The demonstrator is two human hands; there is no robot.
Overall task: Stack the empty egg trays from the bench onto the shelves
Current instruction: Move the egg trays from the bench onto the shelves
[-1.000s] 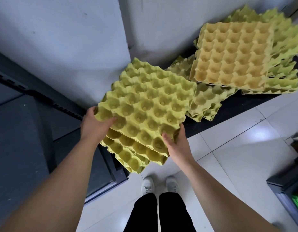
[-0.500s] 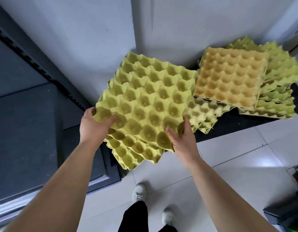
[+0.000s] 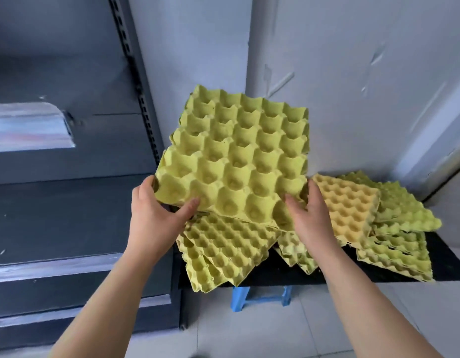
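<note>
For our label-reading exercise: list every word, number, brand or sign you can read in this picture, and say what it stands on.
No text can be read anywhere.
Green egg tray, gripped by the left hand and right hand: plain, no print.
Orange egg tray on the bench: plain.
Shiny shelf strip: blurred, nothing legible.
Wall: no sign.

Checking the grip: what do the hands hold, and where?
A green egg tray: left hand grips its near left corner, right hand its near right corner.
</note>
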